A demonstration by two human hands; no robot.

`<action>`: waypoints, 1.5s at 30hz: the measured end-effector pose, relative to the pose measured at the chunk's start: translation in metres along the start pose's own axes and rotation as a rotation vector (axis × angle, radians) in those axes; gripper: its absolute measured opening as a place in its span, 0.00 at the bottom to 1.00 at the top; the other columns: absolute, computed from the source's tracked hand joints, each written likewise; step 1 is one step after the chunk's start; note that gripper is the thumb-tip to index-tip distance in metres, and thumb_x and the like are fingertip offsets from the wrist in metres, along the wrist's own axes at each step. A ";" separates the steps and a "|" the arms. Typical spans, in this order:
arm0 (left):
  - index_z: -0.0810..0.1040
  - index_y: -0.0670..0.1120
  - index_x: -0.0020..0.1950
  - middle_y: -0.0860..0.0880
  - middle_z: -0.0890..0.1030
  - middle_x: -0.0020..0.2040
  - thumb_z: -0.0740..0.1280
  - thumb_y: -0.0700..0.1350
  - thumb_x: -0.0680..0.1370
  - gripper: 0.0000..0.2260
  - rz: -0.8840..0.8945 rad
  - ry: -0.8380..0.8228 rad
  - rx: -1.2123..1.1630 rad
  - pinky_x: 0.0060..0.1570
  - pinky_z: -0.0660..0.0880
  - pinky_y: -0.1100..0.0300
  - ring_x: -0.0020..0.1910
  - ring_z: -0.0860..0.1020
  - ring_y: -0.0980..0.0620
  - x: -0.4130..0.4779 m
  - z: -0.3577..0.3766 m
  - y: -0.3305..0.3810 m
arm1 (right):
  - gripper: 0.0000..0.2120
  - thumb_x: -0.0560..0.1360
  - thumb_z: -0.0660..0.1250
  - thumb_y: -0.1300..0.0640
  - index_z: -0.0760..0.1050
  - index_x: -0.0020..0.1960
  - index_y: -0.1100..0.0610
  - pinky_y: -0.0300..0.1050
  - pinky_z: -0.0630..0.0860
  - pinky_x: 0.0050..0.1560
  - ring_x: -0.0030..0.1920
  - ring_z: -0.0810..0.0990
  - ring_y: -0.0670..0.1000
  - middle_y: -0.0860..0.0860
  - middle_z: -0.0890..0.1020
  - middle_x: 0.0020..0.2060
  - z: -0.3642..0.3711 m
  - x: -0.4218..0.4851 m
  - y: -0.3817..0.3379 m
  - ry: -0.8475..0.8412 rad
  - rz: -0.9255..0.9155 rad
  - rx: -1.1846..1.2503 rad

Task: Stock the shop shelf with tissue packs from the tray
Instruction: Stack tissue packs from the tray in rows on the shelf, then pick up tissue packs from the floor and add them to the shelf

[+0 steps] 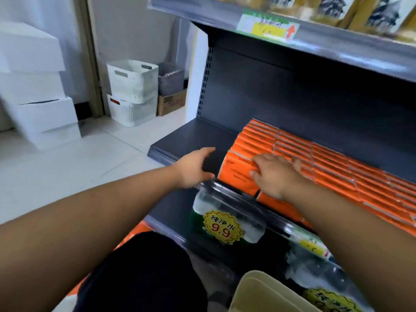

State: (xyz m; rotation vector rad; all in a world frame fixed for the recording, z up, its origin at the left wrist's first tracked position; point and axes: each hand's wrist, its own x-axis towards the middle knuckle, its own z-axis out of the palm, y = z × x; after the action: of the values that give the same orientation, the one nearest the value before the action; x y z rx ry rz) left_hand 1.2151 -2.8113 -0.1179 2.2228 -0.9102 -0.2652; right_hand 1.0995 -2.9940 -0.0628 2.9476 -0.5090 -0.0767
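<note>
I have my right hand (272,176) on the end pack (236,171) of the front row, its fingers (255,159) curled over the top edge and down the face that looks out along the shelf, the thumb lying on the tops of the packs behind; I read that as a grip meant to squeeze the row tight and keep the last pack from tipping over into the gap. My left hand (193,167) hangs open, fingers loose and holding nothing, over the bare stretch of the shelf (180,138) just beside that end pack, well placed to catch or square it if it leans. The tissue packs (337,176) stand on edge in close orange rows running away to the right, front and back rows touching, so the stock takes little room and the faces line up; the left part of the shelf has none yet, so I judge the job partly done. I cannot make out the tray for certain: a sliver of orange (135,233) shows low down beside my dark-clad knee (144,273) and may be more packs. Below the shelf edge sit bottled water (225,219) with a yellow price star (221,227), close enough that a careless elbow could knock them
</note>
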 end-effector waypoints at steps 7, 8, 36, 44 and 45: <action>0.59 0.46 0.77 0.46 0.69 0.72 0.70 0.44 0.75 0.33 -0.112 0.117 0.035 0.66 0.65 0.61 0.69 0.69 0.47 -0.034 -0.032 -0.094 | 0.18 0.79 0.57 0.49 0.65 0.69 0.45 0.61 0.49 0.70 0.70 0.64 0.52 0.44 0.68 0.69 0.024 0.030 -0.139 0.270 -0.303 0.086; 0.60 0.46 0.76 0.46 0.70 0.72 0.70 0.44 0.75 0.32 -0.118 0.130 0.039 0.66 0.65 0.60 0.69 0.70 0.47 -0.038 -0.032 -0.107 | 0.18 0.79 0.57 0.49 0.66 0.68 0.45 0.62 0.48 0.71 0.70 0.64 0.51 0.44 0.68 0.69 0.030 0.033 -0.155 0.268 -0.334 0.101; 0.64 0.48 0.73 0.47 0.68 0.72 0.70 0.47 0.75 0.29 -0.596 -0.088 0.046 0.67 0.63 0.59 0.69 0.68 0.49 -0.178 0.107 -0.345 | 0.15 0.77 0.62 0.50 0.68 0.63 0.52 0.51 0.73 0.57 0.62 0.72 0.55 0.51 0.73 0.63 0.257 0.040 -0.275 -0.529 -0.589 0.244; 0.64 0.53 0.73 0.49 0.69 0.71 0.71 0.65 0.66 0.39 -0.580 -0.226 0.359 0.63 0.67 0.43 0.67 0.70 0.45 -0.190 0.155 -0.377 | 0.31 0.76 0.67 0.52 0.58 0.75 0.53 0.52 0.64 0.71 0.72 0.64 0.54 0.52 0.66 0.72 0.324 0.066 -0.301 -0.570 -0.520 0.209; 0.68 0.51 0.70 0.48 0.75 0.66 0.74 0.67 0.60 0.43 -0.546 -0.251 0.429 0.57 0.71 0.41 0.62 0.75 0.44 -0.192 0.158 -0.380 | 0.33 0.75 0.67 0.52 0.57 0.75 0.54 0.52 0.64 0.71 0.72 0.64 0.55 0.53 0.65 0.73 0.330 0.067 -0.301 -0.567 -0.533 0.168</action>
State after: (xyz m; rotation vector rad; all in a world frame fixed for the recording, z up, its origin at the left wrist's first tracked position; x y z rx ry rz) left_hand 1.2098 -2.5759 -0.5064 2.8648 -0.4905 -0.6635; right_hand 1.2370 -2.7816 -0.4367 3.1100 0.2483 -0.9838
